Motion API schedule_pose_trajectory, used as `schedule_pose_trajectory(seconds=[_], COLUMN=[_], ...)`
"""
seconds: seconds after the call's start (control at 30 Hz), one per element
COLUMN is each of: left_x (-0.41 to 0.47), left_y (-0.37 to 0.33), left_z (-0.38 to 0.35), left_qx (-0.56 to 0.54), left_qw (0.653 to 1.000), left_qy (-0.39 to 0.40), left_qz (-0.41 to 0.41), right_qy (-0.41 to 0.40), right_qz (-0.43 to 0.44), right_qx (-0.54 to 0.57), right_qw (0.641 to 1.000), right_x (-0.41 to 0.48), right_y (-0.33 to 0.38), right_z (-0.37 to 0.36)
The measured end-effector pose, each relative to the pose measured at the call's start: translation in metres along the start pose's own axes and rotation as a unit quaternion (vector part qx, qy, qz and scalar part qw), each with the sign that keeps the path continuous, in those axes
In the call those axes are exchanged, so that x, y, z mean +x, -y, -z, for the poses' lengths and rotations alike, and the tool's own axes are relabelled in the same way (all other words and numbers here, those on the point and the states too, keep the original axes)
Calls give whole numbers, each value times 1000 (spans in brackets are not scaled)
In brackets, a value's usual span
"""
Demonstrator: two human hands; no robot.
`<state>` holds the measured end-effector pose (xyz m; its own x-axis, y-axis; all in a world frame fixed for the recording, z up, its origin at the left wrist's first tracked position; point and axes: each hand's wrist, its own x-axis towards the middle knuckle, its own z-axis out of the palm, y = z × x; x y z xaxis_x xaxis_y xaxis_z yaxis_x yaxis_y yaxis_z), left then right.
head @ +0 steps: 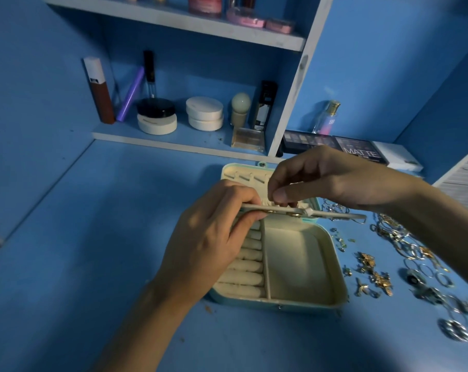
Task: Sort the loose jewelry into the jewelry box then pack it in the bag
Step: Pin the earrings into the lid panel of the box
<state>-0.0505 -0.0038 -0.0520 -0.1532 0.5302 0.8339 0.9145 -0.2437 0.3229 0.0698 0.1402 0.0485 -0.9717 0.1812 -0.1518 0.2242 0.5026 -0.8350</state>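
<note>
Blue desk [93,264]: holds the box at centre, loose pieces to its right.
Left hand [211,237]: over the box's left half, fingers curled tight round the left end of the insert panel.
Jewelry box [335,267]: open on the desk, teal outside, cream inside.
Ring rolls [246,267]: left section of the box, partly under the left hand.
Open compartment [294,261]: right section of the box.
Loose jewelry [388,264]: gold and silver rings, earrings and chains spread on the desk, right of the box, outside it.
Insert panel [335,215]: cream, seen edge-on, held level across the box; small gold bits at its middle.
Right hand [335,178]: above the panel, thumb and fingertips pinched together at its middle; cannot tell if they hold a piece.
Lid [243,174]: tipped back behind the hands.
Shelf [152,138]: behind the desk, with round compacts [204,112] and tubes.
</note>
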Motion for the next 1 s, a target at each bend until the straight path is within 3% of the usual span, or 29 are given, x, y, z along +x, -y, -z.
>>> schedule_pose_trajectory(seconds=[0.83, 1.0], left_x=[1, 0], left_y=[-3, -3], left_z=[-1, 0], left_qx=[2, 7], left_qw=[1000, 1000], left_qy=[-6, 2], left_qz=[2, -2], right_qy=[0, 31], right_qz=[7, 3], right_qx=[-32, -63], right_qw=[999, 998], right_x=[1, 1], right_y=[0, 7], right_z=[-1, 1])
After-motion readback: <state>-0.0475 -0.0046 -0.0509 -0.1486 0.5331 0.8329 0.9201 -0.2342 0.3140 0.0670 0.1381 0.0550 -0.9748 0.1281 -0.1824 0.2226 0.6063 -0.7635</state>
